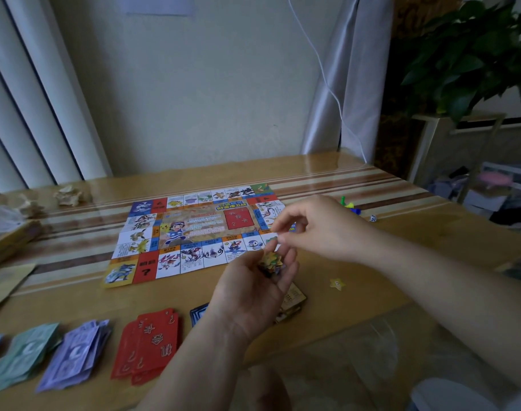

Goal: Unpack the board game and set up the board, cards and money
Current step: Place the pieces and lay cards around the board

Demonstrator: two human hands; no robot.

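The colourful paper game board (194,232) lies flat mid-table. I'm sorting pieces: my left hand (253,292) cups yellow star tokens (271,262), and my right hand (321,229) pinches just above them, though I cannot tell what it holds. Next, I'd lay them out singly.

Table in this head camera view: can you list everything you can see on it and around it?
game board: one, multicoloured, flat mid-table
red cards: one fanned pile, red, near edge
purple notes: one pile, purple, left of the red cards
green notes: one pile, teal-green, left of the purple notes
blue card: one seen, blue, partly hidden behind the left wrist
tan cards: small stack, tan, below the left hand
star token: one, yellow, on the table right of the left hand
pawns: count unclear, green, yellow and blue, right of the board
die: one, white, beside the pawns
plant: one, green, far right beyond the table
left hand: holds a token bunch, yellow-green
right hand: pinches a small pale piece above that bunch
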